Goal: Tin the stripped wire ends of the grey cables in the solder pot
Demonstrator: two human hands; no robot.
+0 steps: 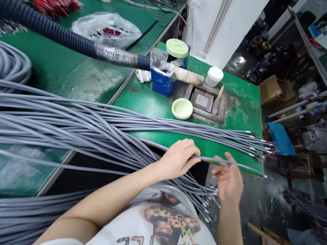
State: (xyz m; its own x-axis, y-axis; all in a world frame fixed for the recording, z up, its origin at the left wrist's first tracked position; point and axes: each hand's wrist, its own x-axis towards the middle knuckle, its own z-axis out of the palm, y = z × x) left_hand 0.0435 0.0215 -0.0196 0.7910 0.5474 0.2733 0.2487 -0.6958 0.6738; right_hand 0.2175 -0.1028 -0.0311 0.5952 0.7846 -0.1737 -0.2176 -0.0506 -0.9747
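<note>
Green surface (239, 105), blue box (162, 82) standing on it; places go from that box. Long gray cable bundle (138, 123) on the near side of the box, running left to right, stripped ends poking past the surface's right edge. Dark ribbed hose (65, 40) comes in from the left, its taped pale nozzle over the top of the box. Single gray cable (207, 159) is farther to the near side than the bundle, tip well right of the box. Clear plastic bag (106, 28) to the left of the box, red bits inside. Square-framed tray (202, 100) just right of the box.

Left hand (179, 157): near side and right of the box, closed, gripping the single cable between thumb and fingers. Right hand (229, 179): farther right, open, fingers spread beside the cable (blurry, can't tell if touching).

Green-lidded tub (177, 48) behind the box, pale bowl (182, 109) to its near right, smaller white tub (214, 77) to its right.
</note>
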